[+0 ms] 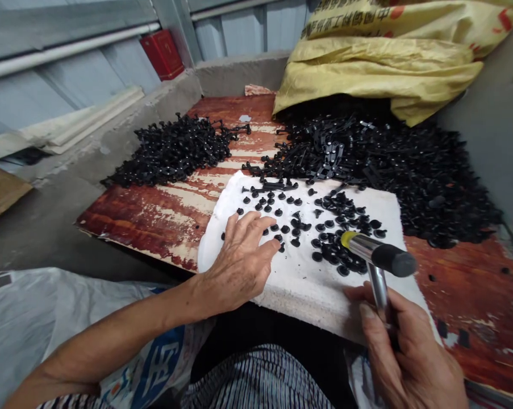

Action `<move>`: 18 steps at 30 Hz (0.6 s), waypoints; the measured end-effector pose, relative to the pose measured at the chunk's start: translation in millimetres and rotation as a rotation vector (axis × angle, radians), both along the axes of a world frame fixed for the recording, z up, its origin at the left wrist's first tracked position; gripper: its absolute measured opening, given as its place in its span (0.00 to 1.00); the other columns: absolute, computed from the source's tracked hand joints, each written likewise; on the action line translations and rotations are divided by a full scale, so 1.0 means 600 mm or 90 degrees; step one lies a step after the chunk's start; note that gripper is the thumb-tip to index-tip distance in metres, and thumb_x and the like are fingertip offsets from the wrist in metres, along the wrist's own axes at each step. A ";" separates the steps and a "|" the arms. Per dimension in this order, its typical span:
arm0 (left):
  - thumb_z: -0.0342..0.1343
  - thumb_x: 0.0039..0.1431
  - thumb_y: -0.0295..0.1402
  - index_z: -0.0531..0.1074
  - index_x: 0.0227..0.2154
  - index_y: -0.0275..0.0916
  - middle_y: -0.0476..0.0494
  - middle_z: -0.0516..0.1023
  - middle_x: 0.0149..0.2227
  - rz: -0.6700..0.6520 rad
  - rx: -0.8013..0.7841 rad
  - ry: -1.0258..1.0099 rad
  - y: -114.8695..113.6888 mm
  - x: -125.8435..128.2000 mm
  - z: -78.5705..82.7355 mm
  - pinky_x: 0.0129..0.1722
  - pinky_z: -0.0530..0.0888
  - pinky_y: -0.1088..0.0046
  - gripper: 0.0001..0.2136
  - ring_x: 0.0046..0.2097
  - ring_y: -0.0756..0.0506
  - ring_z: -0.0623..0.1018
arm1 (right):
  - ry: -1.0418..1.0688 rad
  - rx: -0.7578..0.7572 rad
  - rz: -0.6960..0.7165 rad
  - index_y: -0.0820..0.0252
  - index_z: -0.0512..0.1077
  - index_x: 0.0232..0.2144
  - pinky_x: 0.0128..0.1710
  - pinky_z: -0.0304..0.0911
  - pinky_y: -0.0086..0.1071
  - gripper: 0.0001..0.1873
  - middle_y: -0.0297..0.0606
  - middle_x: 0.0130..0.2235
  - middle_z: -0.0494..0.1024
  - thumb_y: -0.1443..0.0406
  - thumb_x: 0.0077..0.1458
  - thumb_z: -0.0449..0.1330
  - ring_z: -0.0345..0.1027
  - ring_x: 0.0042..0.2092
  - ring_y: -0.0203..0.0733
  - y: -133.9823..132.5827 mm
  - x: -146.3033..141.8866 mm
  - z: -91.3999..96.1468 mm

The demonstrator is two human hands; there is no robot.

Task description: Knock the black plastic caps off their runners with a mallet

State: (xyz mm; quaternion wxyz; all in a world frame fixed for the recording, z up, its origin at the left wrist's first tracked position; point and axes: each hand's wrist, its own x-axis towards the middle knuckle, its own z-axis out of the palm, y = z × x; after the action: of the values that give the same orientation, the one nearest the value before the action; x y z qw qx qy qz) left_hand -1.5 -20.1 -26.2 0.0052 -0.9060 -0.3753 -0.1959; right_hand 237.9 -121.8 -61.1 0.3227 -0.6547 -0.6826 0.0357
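You are looking down at your two bare hands over a white folded cloth pad point(307, 298) laid on a red-stained plywood board point(149, 218). Your left hand point(239, 264) is open and holds nothing, its fingers point(256, 222) spread and arched, with the fingertips at or just above the cloth. They sit beside a thin scatter of small black mushroom-shaped plastic pieces point(286, 216). Your right hand point(405, 352) is closed around the slim chrome handle of a hammer with a steel barrel and black rubber cap point(378, 254).

The handle rises from your fist toward the far edge of the cloth. The head lies crosswise, its long axis running left to right, with its yellow-ringed end pointing left. It sits over the densest cluster of pieces, right of the cloth's middle, so the hammer head is nearer that cluster than your left hand is. You cannot tell whether it touches them.

Beyond the cloth, heaps of black moulded plastic strips point(388, 170) spill from beneath a yellow woven sack point(379, 74).
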 end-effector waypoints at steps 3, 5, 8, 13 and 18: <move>0.51 0.54 0.19 0.75 0.38 0.34 0.29 0.67 0.56 -0.011 -0.002 0.010 -0.008 0.000 -0.001 0.57 0.59 0.39 0.12 0.60 0.30 0.61 | -0.005 0.004 0.002 0.58 0.67 0.50 0.24 0.70 0.27 0.14 0.39 0.36 0.84 0.61 0.65 0.52 0.79 0.28 0.42 0.001 0.000 0.000; 0.52 0.54 0.21 0.75 0.38 0.35 0.30 0.66 0.56 -0.030 -0.004 0.015 -0.013 -0.002 0.000 0.57 0.59 0.39 0.11 0.60 0.30 0.61 | -0.003 0.001 0.004 0.59 0.66 0.50 0.24 0.70 0.27 0.14 0.40 0.37 0.84 0.61 0.65 0.52 0.79 0.29 0.42 0.001 -0.001 0.000; 0.52 0.54 0.21 0.74 0.39 0.36 0.30 0.67 0.56 -0.032 -0.010 0.009 -0.021 -0.006 0.001 0.57 0.59 0.39 0.11 0.60 0.31 0.62 | 0.006 -0.010 0.000 0.58 0.67 0.50 0.23 0.70 0.27 0.14 0.39 0.36 0.84 0.61 0.65 0.53 0.79 0.28 0.42 0.000 -0.001 0.000; 0.52 0.57 0.21 0.74 0.38 0.36 0.32 0.69 0.55 0.012 0.016 -0.026 -0.012 -0.011 0.012 0.57 0.62 0.44 0.10 0.59 0.33 0.63 | -0.001 -0.004 0.009 0.58 0.67 0.50 0.25 0.70 0.28 0.13 0.39 0.37 0.84 0.60 0.65 0.53 0.79 0.29 0.43 0.000 0.006 -0.004; 0.50 0.59 0.23 0.73 0.35 0.37 0.35 0.71 0.51 0.092 0.080 -0.101 0.070 -0.035 0.024 0.55 0.66 0.52 0.07 0.56 0.38 0.68 | 0.010 0.016 0.025 0.56 0.68 0.48 0.22 0.68 0.25 0.13 0.37 0.33 0.84 0.59 0.65 0.52 0.77 0.25 0.40 0.001 0.008 -0.008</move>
State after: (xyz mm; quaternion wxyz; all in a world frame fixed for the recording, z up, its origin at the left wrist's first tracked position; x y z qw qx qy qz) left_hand -22.7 22.1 -11.5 0.0463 -0.8561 -0.4259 -0.2891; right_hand 242.6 -121.4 -65.9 0.3353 -0.6365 -0.6935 0.0384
